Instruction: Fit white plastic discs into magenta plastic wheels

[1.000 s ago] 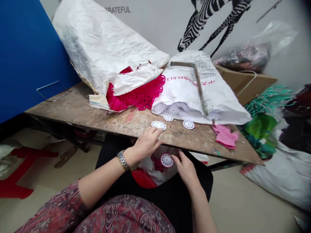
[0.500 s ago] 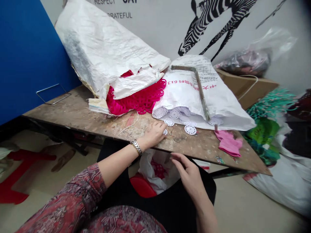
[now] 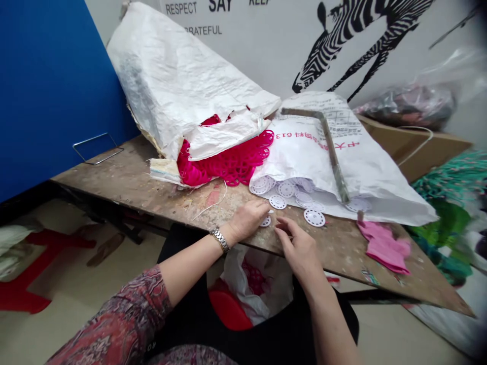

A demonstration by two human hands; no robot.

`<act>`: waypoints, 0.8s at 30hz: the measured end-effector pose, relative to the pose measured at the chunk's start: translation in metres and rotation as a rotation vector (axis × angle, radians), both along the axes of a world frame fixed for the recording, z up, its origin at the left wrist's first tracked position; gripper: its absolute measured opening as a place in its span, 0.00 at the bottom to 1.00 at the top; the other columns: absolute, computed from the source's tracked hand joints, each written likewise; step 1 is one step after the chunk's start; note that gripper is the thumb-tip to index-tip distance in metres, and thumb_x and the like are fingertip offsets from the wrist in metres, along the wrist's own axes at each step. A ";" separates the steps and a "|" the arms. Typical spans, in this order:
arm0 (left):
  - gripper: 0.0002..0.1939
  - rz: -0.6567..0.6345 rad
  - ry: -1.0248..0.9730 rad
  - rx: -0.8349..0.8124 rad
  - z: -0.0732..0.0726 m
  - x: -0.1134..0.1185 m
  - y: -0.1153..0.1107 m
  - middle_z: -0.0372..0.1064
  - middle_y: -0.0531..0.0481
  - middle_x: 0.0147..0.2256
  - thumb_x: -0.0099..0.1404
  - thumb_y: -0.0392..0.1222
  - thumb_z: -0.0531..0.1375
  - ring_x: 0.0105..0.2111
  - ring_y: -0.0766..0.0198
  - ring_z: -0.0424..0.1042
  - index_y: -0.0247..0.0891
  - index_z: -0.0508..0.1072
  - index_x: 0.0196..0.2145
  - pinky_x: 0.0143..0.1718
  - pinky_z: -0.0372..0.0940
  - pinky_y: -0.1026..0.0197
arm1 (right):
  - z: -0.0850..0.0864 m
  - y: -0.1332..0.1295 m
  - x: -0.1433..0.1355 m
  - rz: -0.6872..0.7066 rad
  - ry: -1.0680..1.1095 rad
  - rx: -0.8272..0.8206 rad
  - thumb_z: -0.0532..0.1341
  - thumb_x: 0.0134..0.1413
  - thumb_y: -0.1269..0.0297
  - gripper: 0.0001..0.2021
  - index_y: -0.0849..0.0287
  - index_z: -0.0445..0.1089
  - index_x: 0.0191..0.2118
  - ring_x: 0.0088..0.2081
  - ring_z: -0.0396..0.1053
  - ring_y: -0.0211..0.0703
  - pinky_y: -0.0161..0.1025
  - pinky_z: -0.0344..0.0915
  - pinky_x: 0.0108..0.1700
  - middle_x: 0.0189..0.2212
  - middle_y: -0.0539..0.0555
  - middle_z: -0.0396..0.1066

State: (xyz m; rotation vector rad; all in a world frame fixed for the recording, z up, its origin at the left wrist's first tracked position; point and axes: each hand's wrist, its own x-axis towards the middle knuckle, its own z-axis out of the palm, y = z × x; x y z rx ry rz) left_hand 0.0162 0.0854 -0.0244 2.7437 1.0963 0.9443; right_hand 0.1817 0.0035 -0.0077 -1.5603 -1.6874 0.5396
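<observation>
My left hand (image 3: 249, 221), with a metal watch on its wrist, rests at the table's front edge. Its fingers are bent down over a round white disc (image 3: 266, 222) with a ring of dark slots. Just to the right, my right hand (image 3: 299, 247) has its thumb and forefinger slightly apart, pointing at that disc, and nothing shows between them. Another white disc (image 3: 277, 202) lies beyond my fingers and a further disc (image 3: 314, 217) to the right. More discs spill from the mouth of a white woven sack (image 3: 304, 137).
A bent metal bar (image 3: 333, 152) lies across the sack. Pink openwork pieces (image 3: 236, 162) spill from a torn white sack (image 3: 182, 71) at the left. A pink glove-like cloth (image 3: 386, 248) lies at the right. Below the table edge is an open white bag (image 3: 249, 304) with pink pieces.
My right hand has moved up from below the table edge to beside the disc at my left hand. The left hand stays at the disc. The view has shifted slightly.
</observation>
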 end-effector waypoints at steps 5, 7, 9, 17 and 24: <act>0.08 0.017 -0.038 0.038 0.005 0.000 -0.001 0.71 0.45 0.37 0.71 0.38 0.53 0.39 0.60 0.71 0.34 0.71 0.38 0.42 0.67 0.59 | -0.005 0.020 -0.005 -0.061 0.123 -0.049 0.55 0.59 0.50 0.24 0.57 0.68 0.56 0.38 0.76 0.51 0.47 0.68 0.43 0.38 0.58 0.78; 0.09 -0.034 -0.053 0.057 0.007 0.001 -0.007 0.72 0.45 0.37 0.72 0.38 0.52 0.40 0.61 0.71 0.34 0.71 0.38 0.43 0.68 0.59 | -0.007 0.025 -0.006 -0.075 0.255 -0.070 0.53 0.59 0.44 0.27 0.58 0.69 0.54 0.34 0.75 0.50 0.45 0.69 0.38 0.37 0.58 0.78; 0.10 -0.104 -0.080 0.075 0.008 0.002 -0.015 0.72 0.45 0.39 0.72 0.39 0.51 0.43 0.61 0.71 0.34 0.72 0.39 0.46 0.68 0.59 | -0.008 0.030 -0.007 -0.076 0.379 -0.082 0.55 0.56 0.40 0.28 0.58 0.72 0.49 0.32 0.74 0.48 0.41 0.68 0.32 0.37 0.58 0.77; 0.14 -0.124 -0.010 0.101 0.028 -0.022 -0.015 0.68 0.40 0.51 0.72 0.44 0.51 0.53 0.55 0.66 0.37 0.72 0.47 0.56 0.62 0.52 | -0.015 0.036 -0.004 -0.178 0.634 0.023 0.68 0.44 0.52 0.20 0.58 0.71 0.41 0.25 0.66 0.39 0.36 0.64 0.28 0.24 0.47 0.69; 0.16 0.404 0.269 0.106 0.045 -0.086 0.060 0.59 0.33 0.60 0.66 0.30 0.52 0.64 0.43 0.53 0.36 0.72 0.48 0.61 0.50 0.34 | -0.031 0.031 0.001 -0.203 0.702 0.064 0.68 0.46 0.54 0.18 0.57 0.71 0.42 0.28 0.69 0.39 0.37 0.65 0.33 0.26 0.48 0.72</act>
